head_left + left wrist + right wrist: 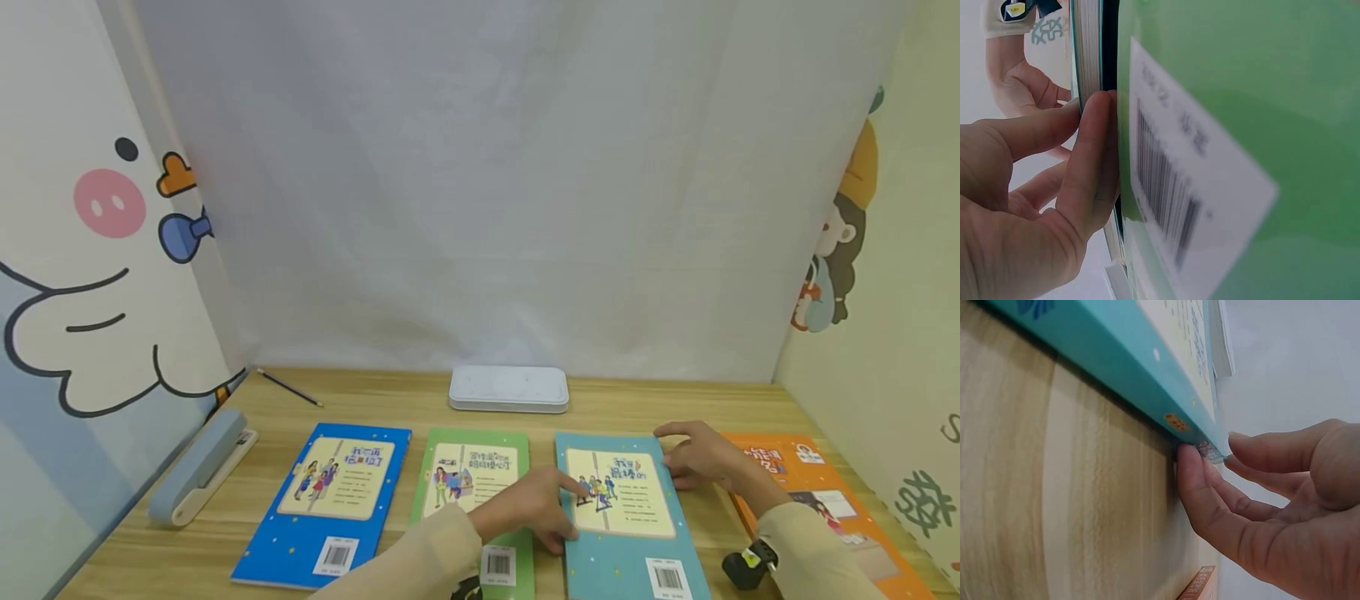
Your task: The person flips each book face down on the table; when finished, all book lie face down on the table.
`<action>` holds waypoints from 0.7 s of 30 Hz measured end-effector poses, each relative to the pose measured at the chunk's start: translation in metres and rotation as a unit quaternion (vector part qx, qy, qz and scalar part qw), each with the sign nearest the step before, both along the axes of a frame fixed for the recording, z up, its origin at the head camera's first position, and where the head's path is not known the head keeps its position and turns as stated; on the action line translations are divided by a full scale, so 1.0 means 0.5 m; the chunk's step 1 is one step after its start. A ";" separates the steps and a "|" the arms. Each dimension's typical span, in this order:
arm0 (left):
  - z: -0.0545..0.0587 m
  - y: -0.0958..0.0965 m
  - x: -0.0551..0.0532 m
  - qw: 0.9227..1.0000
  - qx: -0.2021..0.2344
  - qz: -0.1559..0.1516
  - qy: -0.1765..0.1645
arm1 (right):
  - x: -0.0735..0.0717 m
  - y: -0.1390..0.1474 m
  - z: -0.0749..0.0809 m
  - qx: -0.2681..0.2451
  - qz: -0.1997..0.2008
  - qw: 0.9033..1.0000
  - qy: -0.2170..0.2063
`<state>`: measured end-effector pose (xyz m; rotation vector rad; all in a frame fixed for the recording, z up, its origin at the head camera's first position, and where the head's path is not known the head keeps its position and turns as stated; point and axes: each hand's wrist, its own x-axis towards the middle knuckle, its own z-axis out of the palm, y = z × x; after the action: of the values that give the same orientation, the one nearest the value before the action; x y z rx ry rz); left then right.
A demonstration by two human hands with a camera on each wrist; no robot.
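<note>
A teal book (611,571), back cover up, lies between a green book (480,436) and an orange book (813,454). My left hand (532,504) grips its left edge, one finger over the cover and others against the page edge (1090,56). The far right corner sits between the thumb and curled fingers of my right hand (701,458). In the right wrist view a fingertip (1190,459) touches the low side of the spine near that corner. The green book's barcode label (1191,169) looms close beside my left fingers.
Farther left lies a blue book (262,550), and beyond it a light-blue stapler (198,467). A pencil (291,388) rests at the back left. A white case (510,387) stands near the back curtain (487,208). Walls (870,375) border the wooden table on both sides.
</note>
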<state>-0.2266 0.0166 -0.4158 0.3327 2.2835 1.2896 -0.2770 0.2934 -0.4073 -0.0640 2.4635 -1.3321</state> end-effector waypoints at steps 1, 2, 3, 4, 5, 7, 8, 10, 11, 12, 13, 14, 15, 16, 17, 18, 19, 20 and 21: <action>-0.001 0.001 0.000 1.000 0.000 -0.002 0.002 | 0.000 0.001 0.000 -0.002 -0.002 1.000 -0.001; -0.001 0.001 0.000 1.000 0.001 -0.004 0.003 | 0.000 0.002 -0.001 -0.002 0.000 1.000 -0.001; -0.001 0.002 0.000 1.000 0.001 -0.006 0.005 | 0.000 0.002 -0.001 -0.003 -0.002 1.000 -0.002; -0.001 0.002 0.001 1.000 0.000 -0.008 0.007 | 0.000 0.002 -0.002 -0.003 -0.004 1.000 -0.003; -0.001 0.003 0.002 1.000 0.000 -0.009 0.009 | 0.000 0.002 -0.002 -0.004 -0.005 1.000 -0.003; 0.000 0.004 0.002 1.000 -0.002 -0.012 0.012 | 0.000 0.003 -0.003 -0.005 -0.007 1.000 -0.005; 0.000 0.005 0.003 1.000 -0.002 -0.012 0.013 | 0.000 0.004 -0.003 -0.005 -0.006 1.000 -0.004; 0.001 0.005 0.003 1.000 -0.007 -0.014 0.015 | 0.000 0.006 -0.003 -0.007 -0.010 1.000 -0.007; 0.002 0.006 0.003 1.000 -0.009 -0.016 0.016 | 0.000 0.007 -0.003 -0.007 -0.012 1.000 -0.008; 0.003 0.006 0.003 1.000 -0.013 -0.018 0.018 | 0.000 0.008 -0.003 -0.007 -0.016 1.000 -0.009; 0.004 0.006 0.003 0.999 -0.018 -0.019 0.021 | 0.000 0.009 -0.002 -0.008 -0.016 1.000 -0.011; 0.006 0.005 0.003 0.999 -0.027 -0.022 0.026 | 0.001 0.010 -0.001 -0.009 -0.018 1.000 -0.012; 0.007 0.005 0.003 0.998 -0.037 -0.026 0.032 | 0.002 0.013 0.000 -0.011 -0.017 1.000 -0.012; 0.008 0.004 0.003 0.998 -0.046 -0.029 0.040 | 0.003 0.015 0.003 -0.014 -0.017 1.000 -0.013; 0.009 0.003 0.003 0.997 -0.058 -0.033 0.047 | 0.004 0.017 0.005 -0.013 -0.014 1.000 -0.011; 0.010 0.002 0.003 0.995 -0.068 -0.037 0.055 | 0.006 0.021 0.009 -0.016 -0.009 1.000 -0.010; 0.012 0.000 0.003 0.994 -0.079 -0.041 0.064 | 0.008 0.026 0.012 -0.019 0.000 1.000 -0.006; 0.013 -0.001 0.002 0.992 -0.089 -0.046 0.072 | 0.010 0.032 0.017 -0.021 0.007 1.000 -0.003; 0.015 -0.003 0.002 0.991 -0.098 -0.049 0.079 | 0.013 0.038 0.022 -0.022 0.015 1.000 0.002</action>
<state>-0.2258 0.0150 -0.4081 0.4854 2.4682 1.0125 -0.2705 0.3123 -0.3962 -0.1127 2.4268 -1.3749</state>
